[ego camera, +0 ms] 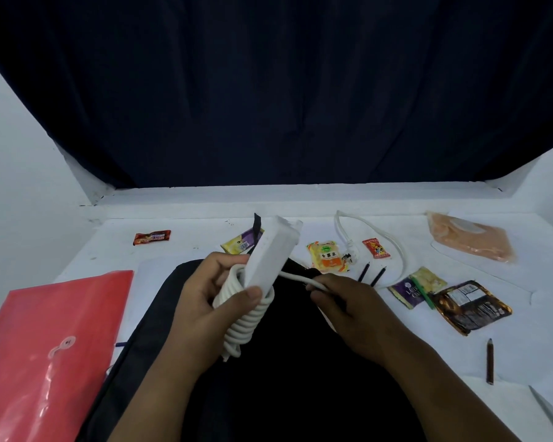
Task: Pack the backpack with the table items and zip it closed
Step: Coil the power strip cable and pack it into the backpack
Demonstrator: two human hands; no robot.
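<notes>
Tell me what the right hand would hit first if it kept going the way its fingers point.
The right hand, pinching the cord, points left toward the power strip in the left hand. It would likely meet that first, though depth is unclear.

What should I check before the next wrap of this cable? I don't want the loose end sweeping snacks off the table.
1. Left hand grips power strip and coil: ok.
2. Right hand pinches cable: ok.
3. Coils lie neatly: ok.
4. Loose cable clear of items: not ok; it loops by the red candy and pencils.
5. Plug free: cannot tell; beside yellow packet.
6. Backpack open: cannot tell.
</notes>
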